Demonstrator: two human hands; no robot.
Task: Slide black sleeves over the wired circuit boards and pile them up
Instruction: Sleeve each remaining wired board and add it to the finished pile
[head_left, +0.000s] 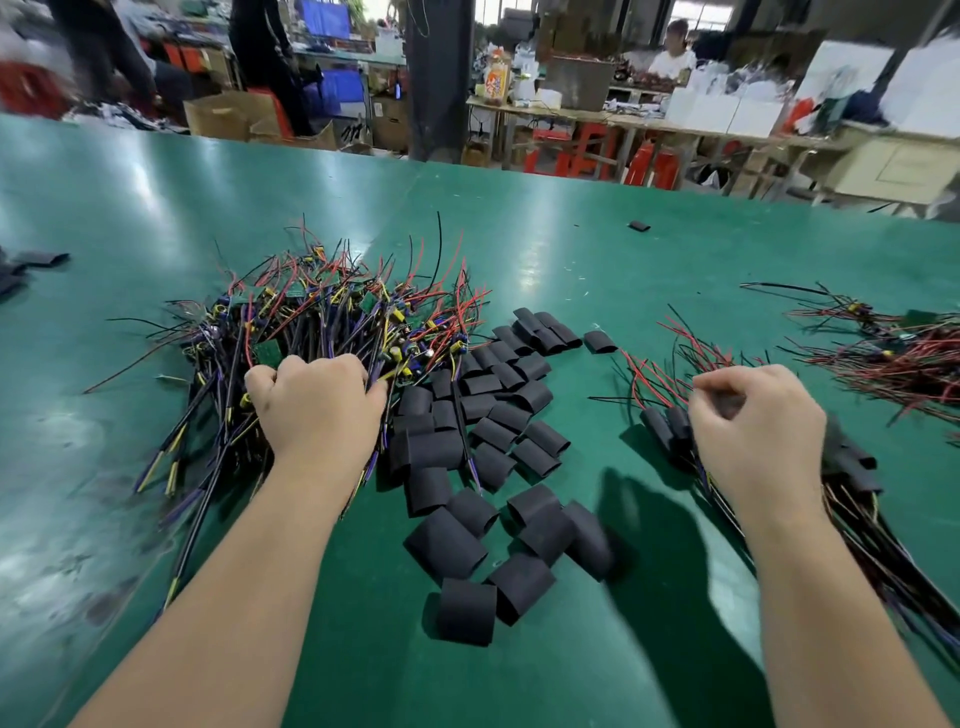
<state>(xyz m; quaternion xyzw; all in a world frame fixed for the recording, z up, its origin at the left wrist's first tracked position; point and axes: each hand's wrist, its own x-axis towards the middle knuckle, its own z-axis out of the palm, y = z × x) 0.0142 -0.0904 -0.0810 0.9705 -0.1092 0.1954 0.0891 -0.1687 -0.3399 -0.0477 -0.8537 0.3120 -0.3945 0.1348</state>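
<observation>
A big heap of bare wired circuit boards (332, 317), green boards with red, black and purple wires, lies on the left of the green table (571, 249). My left hand (317, 405) rests on its near edge, fingers curled into the wires. Loose black sleeves (488, 415) are scattered in the middle. On the right lies a pile of sleeved boards (852, 467). My right hand (753, 436) hovers over that pile with fingers curled; what it holds is hidden.
Another tangle of red and black wired boards (904, 353) lies at the far right. A single sleeve (639, 226) sits far back on the table, and dark pieces (31, 262) at the left edge. Workbenches, boxes and people stand beyond the table.
</observation>
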